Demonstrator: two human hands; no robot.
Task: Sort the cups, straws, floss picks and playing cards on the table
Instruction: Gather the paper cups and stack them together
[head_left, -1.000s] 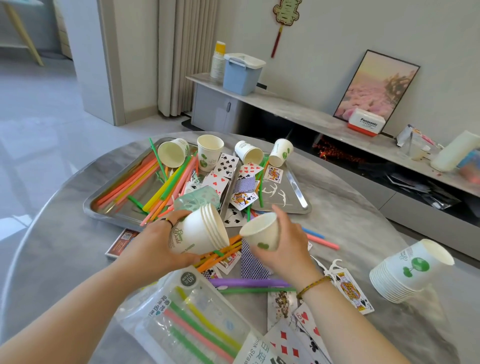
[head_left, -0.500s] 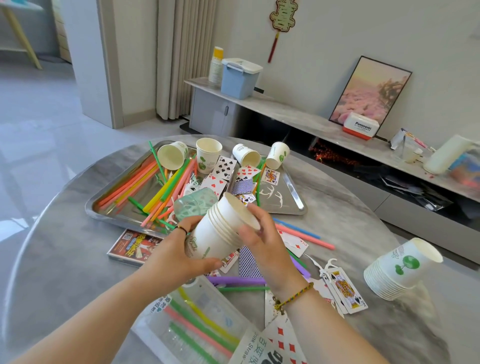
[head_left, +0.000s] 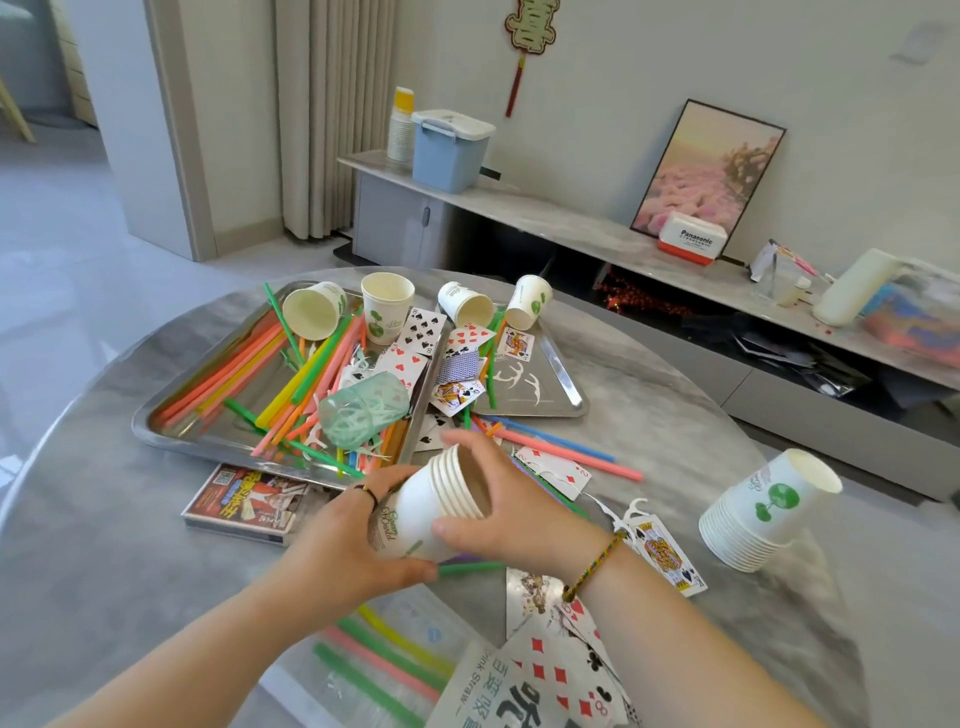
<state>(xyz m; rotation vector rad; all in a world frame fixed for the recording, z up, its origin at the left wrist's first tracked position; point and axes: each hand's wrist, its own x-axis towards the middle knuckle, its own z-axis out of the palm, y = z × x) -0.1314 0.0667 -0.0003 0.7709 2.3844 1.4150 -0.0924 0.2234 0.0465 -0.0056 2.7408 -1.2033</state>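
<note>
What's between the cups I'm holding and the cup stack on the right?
In the head view: a king card, a floss pick and bare table.

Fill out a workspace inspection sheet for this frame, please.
Surface: round grey marble table, left tray and right tray on it.
Job's things: straws mostly in the left tray; four loose cups at the trays' far edge; playing cards and floss picks scattered; large cup stack lying at right.
Clutter: card box, straw bag.
Hands: left hand and right hand both grip a small cup stack.
Cables: nothing seen.
Surroundings: low cabinet, blue bin, framed picture.
</note>
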